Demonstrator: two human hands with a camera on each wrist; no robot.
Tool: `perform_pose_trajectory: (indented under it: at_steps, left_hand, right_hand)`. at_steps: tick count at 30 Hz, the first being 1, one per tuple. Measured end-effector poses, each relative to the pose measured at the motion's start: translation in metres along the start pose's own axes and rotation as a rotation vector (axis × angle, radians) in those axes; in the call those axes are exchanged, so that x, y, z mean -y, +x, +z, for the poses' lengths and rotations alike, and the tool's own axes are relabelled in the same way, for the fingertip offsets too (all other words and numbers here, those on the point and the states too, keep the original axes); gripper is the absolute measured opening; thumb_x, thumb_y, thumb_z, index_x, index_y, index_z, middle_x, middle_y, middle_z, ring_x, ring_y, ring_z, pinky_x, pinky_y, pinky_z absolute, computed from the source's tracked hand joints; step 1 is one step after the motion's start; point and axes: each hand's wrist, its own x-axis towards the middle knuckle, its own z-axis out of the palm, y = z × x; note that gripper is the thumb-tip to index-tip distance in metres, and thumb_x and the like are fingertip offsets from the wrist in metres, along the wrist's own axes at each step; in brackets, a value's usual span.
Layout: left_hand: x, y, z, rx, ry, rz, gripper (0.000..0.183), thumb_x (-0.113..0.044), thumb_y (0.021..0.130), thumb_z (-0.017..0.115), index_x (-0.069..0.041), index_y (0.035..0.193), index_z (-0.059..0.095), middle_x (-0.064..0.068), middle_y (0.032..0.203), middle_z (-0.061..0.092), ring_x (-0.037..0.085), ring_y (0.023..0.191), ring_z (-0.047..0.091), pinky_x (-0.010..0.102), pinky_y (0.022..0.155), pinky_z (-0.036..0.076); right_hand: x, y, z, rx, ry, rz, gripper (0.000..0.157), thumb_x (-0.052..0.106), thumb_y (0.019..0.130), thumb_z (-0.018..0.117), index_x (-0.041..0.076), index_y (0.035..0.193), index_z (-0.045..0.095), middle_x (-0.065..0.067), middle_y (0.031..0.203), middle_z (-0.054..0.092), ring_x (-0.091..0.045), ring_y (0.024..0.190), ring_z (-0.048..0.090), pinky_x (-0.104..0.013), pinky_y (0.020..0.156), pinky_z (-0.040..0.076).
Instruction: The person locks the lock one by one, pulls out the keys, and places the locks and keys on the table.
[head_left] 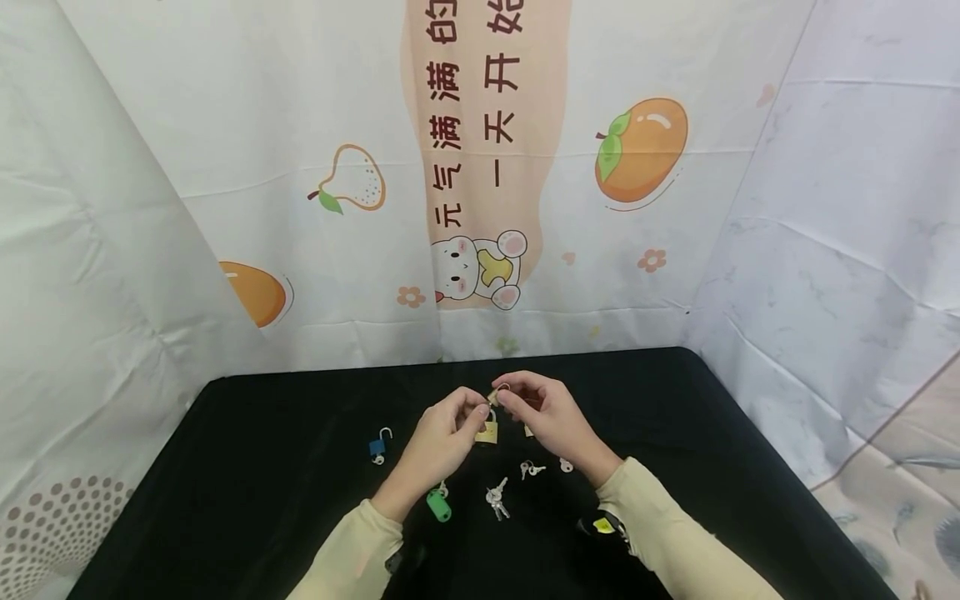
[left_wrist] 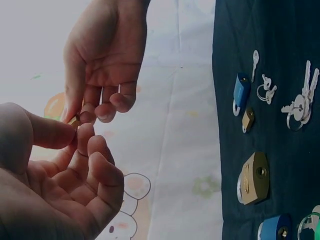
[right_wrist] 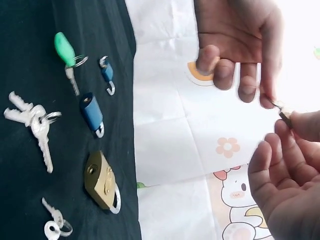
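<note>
In the head view my left hand [head_left: 441,435] and right hand [head_left: 549,410] meet above the table's far part. The right thumb and fingers pinch a tiny brass padlock [right_wrist: 285,118]. My left fingertips pinch a thin metal piece [right_wrist: 274,104] at the padlock's end; it looks like a small key, mostly hidden by fingers. Below the hands a larger brass padlock [head_left: 487,432] lies with its shackle closed. Another small brass padlock [left_wrist: 248,120] is on the cloth, largely covered by the right hand in the head view.
On the black cloth [head_left: 285,467] lie a small blue padlock [head_left: 377,447] with its shackle open, a larger blue padlock [right_wrist: 92,113], a green-tagged key [head_left: 438,505], a key bunch [head_left: 497,498] and smaller ringed keys [head_left: 532,469]. A yellow tag [head_left: 603,526] sits by the right sleeve. Printed curtains enclose the table.
</note>
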Motion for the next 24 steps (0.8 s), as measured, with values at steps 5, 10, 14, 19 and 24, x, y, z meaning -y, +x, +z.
perform_pose_trajectory:
  at_steps: [5, 10, 14, 19, 24]
  left_hand:
    - [0.005, -0.001, 0.002, -0.015, 0.057, 0.0, 0.009, -0.016, 0.103, 0.06, -0.014, 0.101, 0.069, -0.001, 0.08, 0.064, 0.01, 0.063, 0.055, 0.03, 0.061, 0.048]
    - [0.018, 0.003, 0.005, -0.02, 0.128, -0.009, 0.01, -0.017, 0.101, 0.064, -0.013, 0.101, 0.073, -0.009, 0.074, 0.061, 0.009, 0.058, 0.053, 0.029, 0.056, 0.047]
    - [0.032, 0.014, 0.016, 0.003, 0.238, -0.028, 0.011, -0.018, 0.1, 0.065, -0.012, 0.1, 0.074, -0.012, 0.069, 0.059, 0.007, 0.055, 0.053, 0.028, 0.055, 0.045]
    - [0.049, 0.035, 0.035, 0.033, 0.37, -0.071, 0.011, -0.018, 0.098, 0.068, -0.013, 0.092, 0.076, -0.011, 0.064, 0.057, 0.007, 0.052, 0.051, 0.027, 0.051, 0.044]
    - [0.063, 0.053, 0.057, 0.073, 0.449, -0.122, 0.013, -0.019, 0.094, 0.072, -0.015, 0.083, 0.077, -0.009, 0.065, 0.061, 0.01, 0.053, 0.054, 0.03, 0.051, 0.045]
  right_hand:
    - [-0.005, 0.007, -0.009, -0.099, 0.06, 0.022, 0.024, 0.019, 0.104, 0.062, 0.006, 0.122, 0.067, -0.013, 0.097, 0.067, -0.023, 0.083, 0.066, -0.036, 0.072, 0.057]
    - [-0.006, 0.011, -0.022, -0.169, 0.055, 0.054, 0.029, 0.021, 0.103, 0.062, 0.006, 0.128, 0.065, -0.015, 0.098, 0.066, -0.024, 0.085, 0.066, -0.036, 0.074, 0.057]
    - [-0.014, 0.011, -0.026, -0.178, 0.061, 0.1, 0.033, 0.024, 0.103, 0.063, 0.008, 0.132, 0.061, -0.011, 0.098, 0.068, -0.02, 0.083, 0.066, -0.039, 0.075, 0.057]
    - [-0.032, 0.013, -0.029, -0.17, 0.074, 0.18, 0.038, 0.023, 0.103, 0.062, 0.005, 0.136, 0.054, -0.009, 0.1, 0.07, -0.019, 0.084, 0.066, -0.042, 0.078, 0.057]
    - [-0.055, 0.016, -0.03, -0.186, 0.066, 0.237, 0.035, 0.02, 0.103, 0.063, 0.0, 0.13, 0.052, -0.011, 0.097, 0.07, -0.028, 0.086, 0.067, -0.032, 0.073, 0.055]
